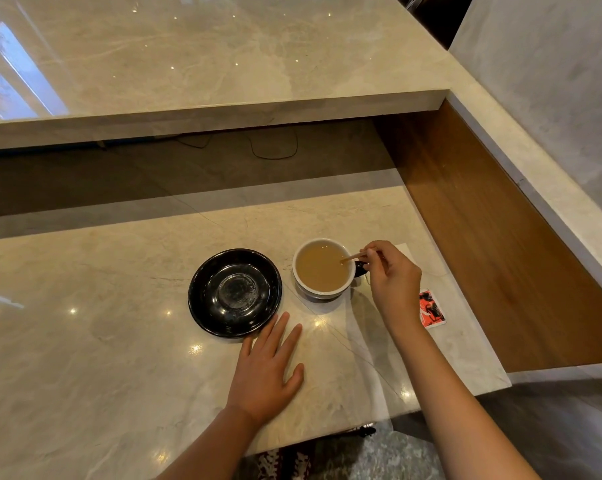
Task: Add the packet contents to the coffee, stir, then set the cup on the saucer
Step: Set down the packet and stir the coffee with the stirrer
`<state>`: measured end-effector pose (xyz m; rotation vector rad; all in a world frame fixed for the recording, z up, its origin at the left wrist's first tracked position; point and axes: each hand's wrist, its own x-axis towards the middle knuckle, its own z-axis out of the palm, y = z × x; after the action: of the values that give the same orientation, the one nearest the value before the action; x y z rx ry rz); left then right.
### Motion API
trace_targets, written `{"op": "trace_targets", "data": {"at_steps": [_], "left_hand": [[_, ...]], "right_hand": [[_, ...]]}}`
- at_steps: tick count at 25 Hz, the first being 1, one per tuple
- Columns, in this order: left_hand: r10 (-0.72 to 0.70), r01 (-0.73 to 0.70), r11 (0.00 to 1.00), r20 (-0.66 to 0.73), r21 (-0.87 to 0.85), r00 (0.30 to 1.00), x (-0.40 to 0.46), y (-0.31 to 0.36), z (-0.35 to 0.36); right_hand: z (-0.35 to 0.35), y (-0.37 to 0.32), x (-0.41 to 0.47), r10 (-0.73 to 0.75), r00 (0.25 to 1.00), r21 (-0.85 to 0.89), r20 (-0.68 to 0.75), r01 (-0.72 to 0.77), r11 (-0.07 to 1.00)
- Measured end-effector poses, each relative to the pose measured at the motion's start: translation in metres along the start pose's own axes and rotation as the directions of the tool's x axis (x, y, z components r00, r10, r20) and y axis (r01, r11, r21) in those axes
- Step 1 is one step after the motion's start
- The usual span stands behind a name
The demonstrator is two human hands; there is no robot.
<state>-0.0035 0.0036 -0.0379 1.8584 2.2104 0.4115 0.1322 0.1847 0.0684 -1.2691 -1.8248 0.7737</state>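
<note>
A cup with a white inside and a dark outside holds light brown coffee and stands on the marble counter. My right hand is just right of it, pinching a thin wooden stir stick whose tip dips into the coffee. The black saucer lies bare to the left of the cup, apart from it. My left hand rests flat on the counter with fingers spread, just below the saucer's near edge. A red and white packet lies on the counter behind my right wrist, partly hidden.
The marble counter ends in a near edge below my arms and a right edge beside a wooden side panel. A raised marble ledge runs across the back. A white napkin peeks out behind my right hand.
</note>
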Motion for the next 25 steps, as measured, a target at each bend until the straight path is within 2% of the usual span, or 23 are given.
{"op": "trace_targets", "data": {"at_steps": [4,8,11,13,17,19,21,23,25], "left_hand": [[-0.008,0.008,1.000,0.001,0.002,1.000,0.000,0.000,0.001],[-0.007,0.007,1.000,0.007,-0.011,1.000,0.000,0.000,0.000],[-0.011,0.011,1.000,0.010,-0.012,1.000,0.000,0.000,0.001],[-0.009,0.009,1.000,0.010,-0.012,1.000,-0.001,0.000,0.001],[0.002,-0.002,1.000,0.000,-0.016,1.000,0.000,0.000,0.000],[0.002,-0.002,1.000,-0.003,-0.016,1.000,0.000,0.000,0.000],[0.000,-0.001,1.000,-0.003,-0.015,1.000,0.000,0.000,0.000],[-0.001,0.001,1.000,-0.002,-0.010,1.000,0.000,0.000,0.000],[-0.002,0.002,1.000,0.001,-0.006,1.000,0.000,0.000,0.000]], "right_hand": [[-0.010,-0.006,0.001,-0.032,0.996,-0.055,0.088,0.037,0.998],[-0.007,-0.007,-0.005,0.040,0.995,-0.024,0.093,-0.038,0.999],[0.002,-0.004,-0.008,0.200,0.977,0.136,0.079,-0.209,0.968],[0.009,-0.005,-0.011,0.318,0.945,0.274,0.078,-0.327,0.904],[0.026,-0.010,-0.009,0.443,0.895,0.473,0.041,-0.408,0.781],[0.029,-0.012,-0.008,0.398,0.917,0.438,-0.021,-0.350,0.828],[0.028,-0.008,-0.007,0.278,0.958,0.304,-0.077,-0.243,0.921],[0.023,-0.003,-0.007,0.134,0.988,0.140,-0.074,-0.123,0.982],[0.017,0.001,-0.005,0.027,0.999,0.032,-0.030,-0.026,0.999]]}}
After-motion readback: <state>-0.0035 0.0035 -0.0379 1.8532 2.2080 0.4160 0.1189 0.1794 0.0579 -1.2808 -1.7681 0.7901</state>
